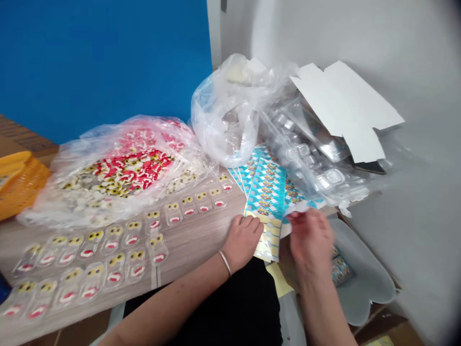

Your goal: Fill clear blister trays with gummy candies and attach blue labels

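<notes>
My left hand [245, 240], with a white band at the wrist, is closed with curled fingers on the left edge of a sticker sheet [267, 190]. The sheet is blue with printed figures; its near part is bare yellow backing. To the right of it, my right hand [312, 238] is raised with its fingers drawn together and slightly blurred. What lies between those fingertips is hidden. More blue sticker sheets [293, 192] lie beneath and beside. Left of my hands, clear plastic blister shells [95, 235] stand in rows, each with yellow-and-black eye pieces and a red-and-white piece.
A large clear bag [137, 168] of loose red, white and yellow pieces lies behind the rows. Another plastic bag [223, 115], a bag of empty shells [306, 154] and white cardboard [349, 105] pile up at the back. An orange basket [25, 182] stands left; a grey bin [367, 269] sits lower right.
</notes>
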Tool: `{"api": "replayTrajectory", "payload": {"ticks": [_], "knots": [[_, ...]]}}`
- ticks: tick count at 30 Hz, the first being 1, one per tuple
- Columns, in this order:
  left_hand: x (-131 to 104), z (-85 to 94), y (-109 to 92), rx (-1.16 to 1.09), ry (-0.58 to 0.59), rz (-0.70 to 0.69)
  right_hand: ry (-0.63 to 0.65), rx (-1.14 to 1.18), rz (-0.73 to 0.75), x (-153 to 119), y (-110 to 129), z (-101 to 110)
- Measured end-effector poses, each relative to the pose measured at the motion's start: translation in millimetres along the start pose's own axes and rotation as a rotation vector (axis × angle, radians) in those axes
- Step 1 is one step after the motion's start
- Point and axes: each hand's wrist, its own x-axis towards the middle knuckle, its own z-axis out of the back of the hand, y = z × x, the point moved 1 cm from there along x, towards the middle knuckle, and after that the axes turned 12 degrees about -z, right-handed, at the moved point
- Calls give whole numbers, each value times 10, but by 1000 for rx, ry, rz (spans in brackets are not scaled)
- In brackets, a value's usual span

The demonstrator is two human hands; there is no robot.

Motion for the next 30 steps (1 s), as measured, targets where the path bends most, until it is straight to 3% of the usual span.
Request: {"api": "replayTrajectory", "payload": {"ticks": [3, 5, 7, 10, 14, 17, 19, 21, 24, 27, 30], "knots": [[5, 26, -2, -379, -104, 124, -126, -160, 392, -204, 338, -115], [-58, 114, -13, -883, -309, 316, 34, -468, 566, -351, 344, -265], [-186, 233, -22, -1389, -592, 531, 307, -779, 677, -486, 169, -445], [-459, 425, 23, -1761, -933, 734, 604, -1011, 752, -648, -188, -690], [-836, 625, 261, -1769, -1113, 952, 836, -1017, 672, -701, -462, -921], [-1068, 730, 470, -1671, -1196, 1070, 656, -1103, 548, -539, -582, -1041], [-1192, 775, 563, -1602, -1247, 1092, 498, -1217, 504, -393, -677, -1117], [-1286, 799, 607, -1556, -1276, 1082, 440, -1311, 488, -281, -776, -1188], [-1367, 813, 603, -1527, -1266, 1075, 432, -1405, 488, -241, -872, -1232], [-1382, 823, 562, -1501, -1226, 1079, 414, -1471, 506, -369, -889, -1153], [-1359, 804, 527, -1484, -1074, 1073, 445, -1474, 509, -610, -862, -965]]}}
